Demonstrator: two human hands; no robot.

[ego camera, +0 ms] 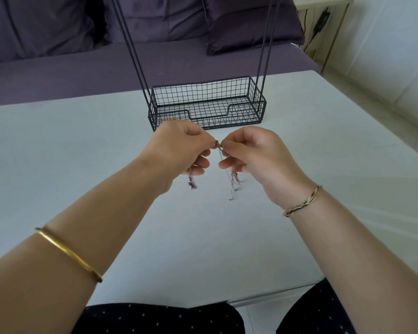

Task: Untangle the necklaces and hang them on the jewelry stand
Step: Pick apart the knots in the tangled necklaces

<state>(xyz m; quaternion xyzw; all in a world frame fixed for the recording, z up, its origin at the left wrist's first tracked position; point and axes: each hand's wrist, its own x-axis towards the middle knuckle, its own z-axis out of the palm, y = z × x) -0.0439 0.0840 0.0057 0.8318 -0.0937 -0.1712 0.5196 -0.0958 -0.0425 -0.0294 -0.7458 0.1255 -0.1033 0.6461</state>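
Observation:
Both hands are raised over the white table, just in front of the black wire jewelry stand. My left hand and my right hand pinch thin silver necklace chains between thumb and fingertips, the fingertips nearly touching. Loose chain ends with clasps dangle below each hand, a short dark piece under the left. The stand's basket base sits on the table and its upright rods rise out of the top of the frame, so the hanging bars are hidden.
A purple sofa with cushions stands behind the table. A small side table with cables is at the back right. My knees in dark dotted fabric are at the table's near edge.

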